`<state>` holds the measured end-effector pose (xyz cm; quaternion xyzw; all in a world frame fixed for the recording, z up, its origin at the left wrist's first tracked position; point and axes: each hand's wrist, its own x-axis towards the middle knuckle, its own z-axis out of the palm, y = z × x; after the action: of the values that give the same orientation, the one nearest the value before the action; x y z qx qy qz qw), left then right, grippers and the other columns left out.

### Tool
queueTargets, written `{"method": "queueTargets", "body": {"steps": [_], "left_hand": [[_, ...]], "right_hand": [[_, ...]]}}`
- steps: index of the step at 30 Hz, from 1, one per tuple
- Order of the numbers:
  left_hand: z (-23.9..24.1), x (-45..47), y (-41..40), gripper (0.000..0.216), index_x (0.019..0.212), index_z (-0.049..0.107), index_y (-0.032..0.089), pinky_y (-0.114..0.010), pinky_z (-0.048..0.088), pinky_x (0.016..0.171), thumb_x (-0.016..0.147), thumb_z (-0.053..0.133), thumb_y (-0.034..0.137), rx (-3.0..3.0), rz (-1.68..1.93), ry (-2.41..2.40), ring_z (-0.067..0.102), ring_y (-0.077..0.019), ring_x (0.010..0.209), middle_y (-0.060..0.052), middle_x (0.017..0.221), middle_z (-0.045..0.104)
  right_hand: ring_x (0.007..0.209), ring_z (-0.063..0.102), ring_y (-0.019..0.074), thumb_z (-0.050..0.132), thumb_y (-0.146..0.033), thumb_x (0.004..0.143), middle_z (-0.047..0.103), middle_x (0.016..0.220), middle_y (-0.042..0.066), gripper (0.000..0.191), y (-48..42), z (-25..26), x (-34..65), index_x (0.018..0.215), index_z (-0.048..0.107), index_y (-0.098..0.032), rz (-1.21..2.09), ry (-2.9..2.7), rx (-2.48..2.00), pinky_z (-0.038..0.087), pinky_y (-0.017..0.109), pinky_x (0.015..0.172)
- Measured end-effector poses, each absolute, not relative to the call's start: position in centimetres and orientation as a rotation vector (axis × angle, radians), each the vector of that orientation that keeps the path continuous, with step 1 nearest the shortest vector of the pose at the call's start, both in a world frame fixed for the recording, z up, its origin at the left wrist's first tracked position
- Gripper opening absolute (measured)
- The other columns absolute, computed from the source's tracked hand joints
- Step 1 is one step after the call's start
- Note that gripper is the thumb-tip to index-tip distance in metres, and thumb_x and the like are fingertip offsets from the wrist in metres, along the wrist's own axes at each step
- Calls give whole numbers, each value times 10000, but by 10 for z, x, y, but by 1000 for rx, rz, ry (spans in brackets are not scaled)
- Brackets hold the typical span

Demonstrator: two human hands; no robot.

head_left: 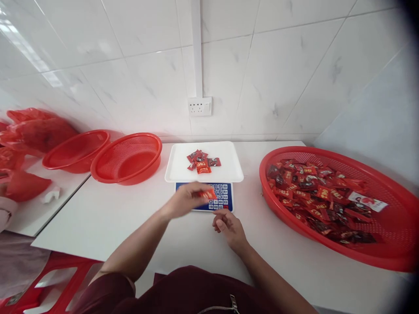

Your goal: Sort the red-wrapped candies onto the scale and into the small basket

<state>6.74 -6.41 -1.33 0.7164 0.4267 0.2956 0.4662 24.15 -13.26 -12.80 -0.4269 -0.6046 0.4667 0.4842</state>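
My left hand is closed on a small red candy packet, holding it over the blue keypad of a weighing scale. Just right of it and lower, my right hand has its fingers curled in; whatever they hold, if anything, is hidden. On top of the scale lies a white tray with a small heap of red and dark wrapped candies at its middle. To the right, a big round red basket holds a pile of similar wrapped candies.
Two red plastic baskets stand left of the scale, the nearer one and a farther one. Red plastic bags lie at the far left, beside part of another person's sleeve. A socket sits on the tiled wall behind.
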Motion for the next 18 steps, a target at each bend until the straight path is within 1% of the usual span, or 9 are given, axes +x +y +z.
{"method": "queueTargets", "body": {"steps": [2,4,7,9,12,14,16,18], "left_hand": [[-24,77,-88,239,1001,685,276,-343,505,831,770,629,300,1850,568,1017,620,-209,932,-37,1004,675],[-33,85,-102,212,969,666,293,-347,504,799,761,624,278,1868,486,1035,614,-202,875,-22,950,670],[-41,90,-108,169,892,604,290,-348,504,741,729,643,268,1752,472,1034,602,-190,790,-2,861,654],[-44,90,-108,183,861,561,281,-350,500,723,715,669,302,1655,481,1012,598,-187,764,8,805,641],[-52,86,-106,236,817,529,263,-349,491,690,717,676,418,1597,473,1036,582,-183,737,7,775,627],[-56,85,-107,263,743,527,244,-341,484,650,757,615,492,1604,440,1068,563,-174,693,3,739,610],[-57,85,-109,317,688,542,231,-329,478,627,806,535,525,1604,413,1050,552,-163,655,6,695,596],[-55,87,-112,346,693,585,231,-319,476,651,846,474,521,1610,440,997,562,-154,668,14,690,606]], "right_hand": [[542,533,152,471,-598,819,543,620,-27,394,-132,-128,243,877,538,-214,1120,-1445,-1038,455,281,498],[537,501,144,508,-604,797,517,592,-31,397,-132,-127,244,753,519,-210,1088,-1441,-1057,423,274,499],[518,467,135,497,-562,828,492,549,-28,415,-132,-126,243,622,493,-201,1044,-1454,-1096,377,266,493],[494,450,130,467,-537,853,482,519,-26,443,-132,-125,243,568,480,-199,1020,-1464,-1114,352,263,480],[469,438,125,445,-506,874,477,492,-24,454,-133,-123,244,542,482,-198,984,-1456,-1132,338,261,471],[468,449,126,435,-484,885,487,493,-21,445,-134,-121,244,554,509,-195,973,-1445,-1135,347,262,474],[467,460,127,430,-469,891,498,494,-19,439,-134,-119,244,566,534,-192,976,-1434,-1131,359,261,475],[463,468,127,423,-468,894,510,493,-17,441,-135,-118,244,571,544,-192,988,-1420,-1125,370,260,470]]}}
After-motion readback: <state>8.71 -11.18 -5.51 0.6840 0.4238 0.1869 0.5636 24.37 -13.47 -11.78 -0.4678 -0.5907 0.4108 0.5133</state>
